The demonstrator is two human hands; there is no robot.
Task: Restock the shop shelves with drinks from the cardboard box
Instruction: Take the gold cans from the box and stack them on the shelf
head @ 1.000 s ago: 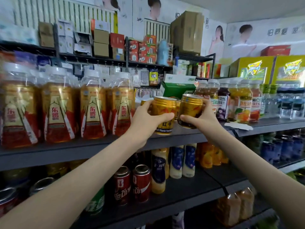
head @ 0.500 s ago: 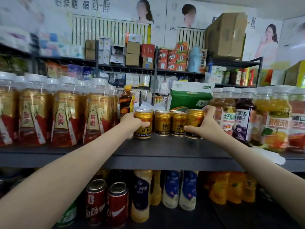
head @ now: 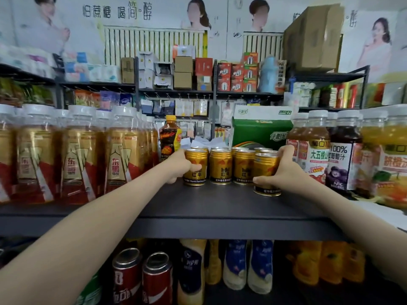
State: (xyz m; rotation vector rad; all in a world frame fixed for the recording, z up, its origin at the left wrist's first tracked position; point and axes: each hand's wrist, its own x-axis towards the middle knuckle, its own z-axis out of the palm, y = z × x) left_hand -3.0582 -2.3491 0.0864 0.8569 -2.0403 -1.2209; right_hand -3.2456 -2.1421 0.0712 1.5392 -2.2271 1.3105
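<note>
gold cans point(head: 221, 166): four in a front row on the dark shelf point(head: 220, 208), directly in front of the green carton point(head: 259, 133). more can tops show between the row and the carton. left-end can point(head: 195, 170): front-left of carton, upright, gripped by l. hand point(head: 178, 167), fingers curled round its side. r. hand point(head: 284, 170) wraps the right-end can point(head: 264, 170), front-right of carton, which sits nearer the shelf edge than the other three. two middle cans point(head: 243, 166): side by side, no hand on them. dark bottle w/ yellow cap point(head: 169, 137): left of carton. gold-label bottles point(head: 119, 155): far left of carton. juice bottles point(head: 343, 155): right of carton. red cans point(head: 141, 278): lower shelf, below-left of carton.
</note>
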